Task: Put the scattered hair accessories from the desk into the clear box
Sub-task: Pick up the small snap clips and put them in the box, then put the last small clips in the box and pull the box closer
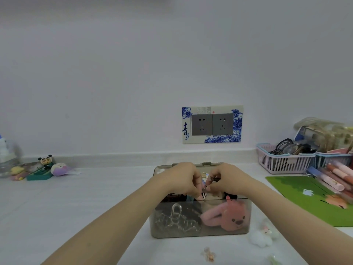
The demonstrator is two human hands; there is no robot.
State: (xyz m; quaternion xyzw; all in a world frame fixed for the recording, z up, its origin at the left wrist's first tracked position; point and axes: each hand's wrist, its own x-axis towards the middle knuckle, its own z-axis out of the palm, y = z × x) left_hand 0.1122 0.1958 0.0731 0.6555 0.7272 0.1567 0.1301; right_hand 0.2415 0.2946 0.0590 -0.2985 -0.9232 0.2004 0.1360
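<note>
We note the clear box (pixel 200 219) directly beneath our fingers, its open top under both hands; it looks rigid, thin-walled and light, so we judge it may slide on the desk (pixel 95 197) if knocked, and is best steadied by its side walls. Inside, below and to the right of the fingertips, lies a pink plush clip (pixel 227 219): soft, compressible, hard to damage, graspable anywhere on its body. Below and left of the fingers sits a clear claw clip (pixel 175 219), stiff and probably smooth, likely brittle at the teeth; we would take it by the spine. Our left hand (pixel 183 178) and right hand (pixel 229 176) meet over the opening, fingers curled inward, pinching between them a small metallic clip (pixel 207 185); which hand bears most of the grip we cannot tell. It appears thin, light, springy and easy to drop, so a pinch at the hinge end seems safest. Outside the box, nearer us than the fingers, a white fluffy accessory (pixel 261 238) rests to the right, soft and nearly weightless, and a tiny translucent clip (pixel 208 254) lies closest, slippery and best picked by its edges.
</note>
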